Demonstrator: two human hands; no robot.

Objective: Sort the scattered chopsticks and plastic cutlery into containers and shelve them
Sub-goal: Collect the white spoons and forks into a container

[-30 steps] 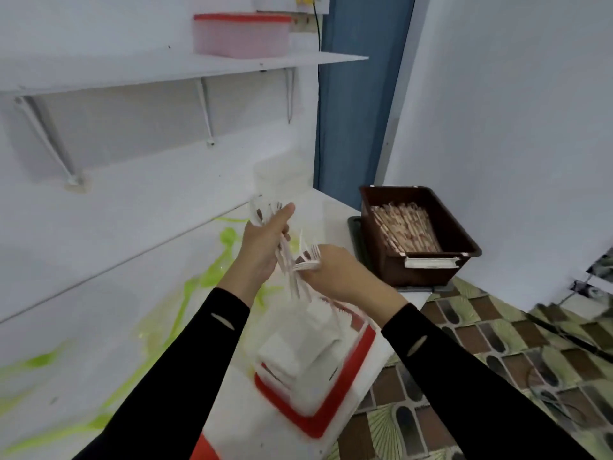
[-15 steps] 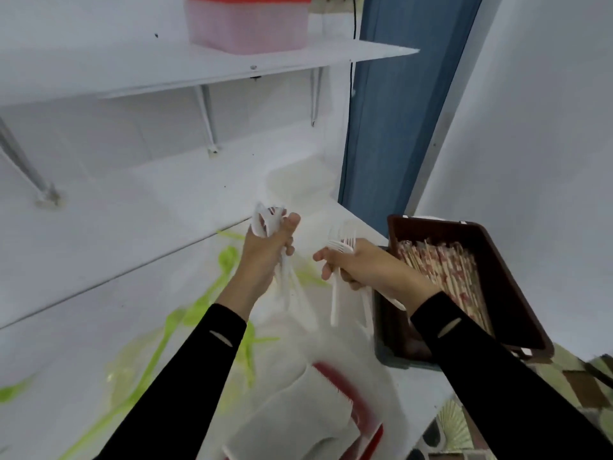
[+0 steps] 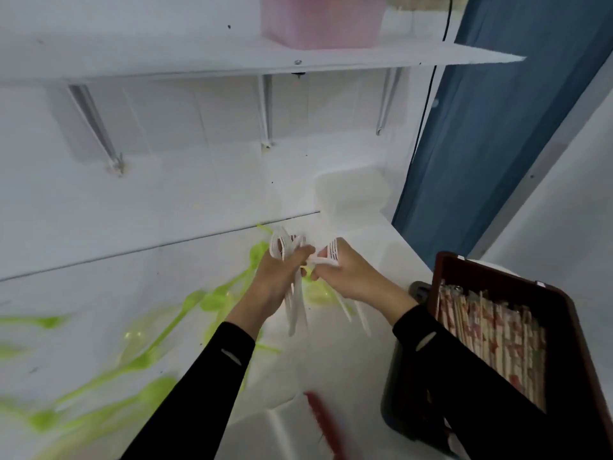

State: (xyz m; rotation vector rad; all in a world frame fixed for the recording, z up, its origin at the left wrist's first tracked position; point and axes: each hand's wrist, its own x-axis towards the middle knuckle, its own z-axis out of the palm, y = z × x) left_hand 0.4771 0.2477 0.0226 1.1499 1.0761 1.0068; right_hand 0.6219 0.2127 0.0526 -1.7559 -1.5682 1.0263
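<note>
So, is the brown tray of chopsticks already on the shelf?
No, the brown tray rests down by the right sleeve, well below the shelf.

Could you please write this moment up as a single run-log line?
left hand: grips white cutlery bundle | right hand: pinches white forks | chopsticks: in brown bin | green spoons: loose on counter

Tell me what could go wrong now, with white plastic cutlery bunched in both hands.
The left hand grips the white cutlery bundle near the heads, handles dangling; pieces might slip down among the green spoons and get mixed. The right hand pinches white forks, and its sleeve crosses in front of the brown chopstick bin; a bump might tip it.
</note>
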